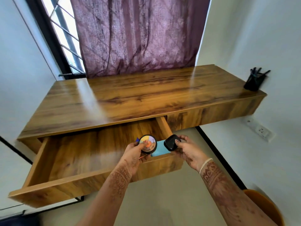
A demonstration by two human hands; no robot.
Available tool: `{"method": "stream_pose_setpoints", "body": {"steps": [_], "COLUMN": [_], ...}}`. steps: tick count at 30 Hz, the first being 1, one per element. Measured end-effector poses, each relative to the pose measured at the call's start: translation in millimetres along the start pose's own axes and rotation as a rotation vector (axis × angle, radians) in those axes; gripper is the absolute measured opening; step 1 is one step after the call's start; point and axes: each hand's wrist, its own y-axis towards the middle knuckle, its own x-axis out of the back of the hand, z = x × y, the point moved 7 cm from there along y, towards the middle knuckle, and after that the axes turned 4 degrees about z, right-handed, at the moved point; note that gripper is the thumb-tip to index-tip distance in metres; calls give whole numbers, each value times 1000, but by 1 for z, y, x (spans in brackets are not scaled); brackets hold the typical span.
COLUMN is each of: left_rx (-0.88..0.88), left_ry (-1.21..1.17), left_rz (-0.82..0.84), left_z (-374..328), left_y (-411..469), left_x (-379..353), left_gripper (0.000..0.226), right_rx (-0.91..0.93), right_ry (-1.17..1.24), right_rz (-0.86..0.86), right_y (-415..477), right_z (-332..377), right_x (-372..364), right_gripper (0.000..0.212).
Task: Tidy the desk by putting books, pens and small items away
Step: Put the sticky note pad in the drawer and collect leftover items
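Nearest, two hands over the front right corner of the pulled-out drawer (68,162): left hand (132,156) gripping one round black-rimmed disc (148,144), face tilted up; right hand (187,150) gripping one small black case (171,142), long axis running front to back. Beneath them, one light-blue sheet (158,148) lying flat in that corner. Rest of drawer bare, wide room leftward. One black pen holder (254,82) at bench (130,95) far right corner.
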Motion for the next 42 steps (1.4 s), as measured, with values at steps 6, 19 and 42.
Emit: {"method": "stream_pose_setpoints", "body": {"steps": [6, 19, 42], "left_rx": [-31, -118, 37], "left_ry": [107, 625, 1064], "left_rz": [-101, -298, -228], "left_z": [-25, -36, -29], "left_y": [58, 154, 225], "left_x": [22, 32, 7], "left_gripper": [43, 40, 30], "right_rx": [66, 468, 651], "right_ry": [-318, -1729, -2432], "right_rz": [-11, 409, 557], "right_y": [71, 182, 220], "right_z": [19, 29, 8], "right_x": [-28, -92, -105], "right_gripper": [30, 49, 20]}}
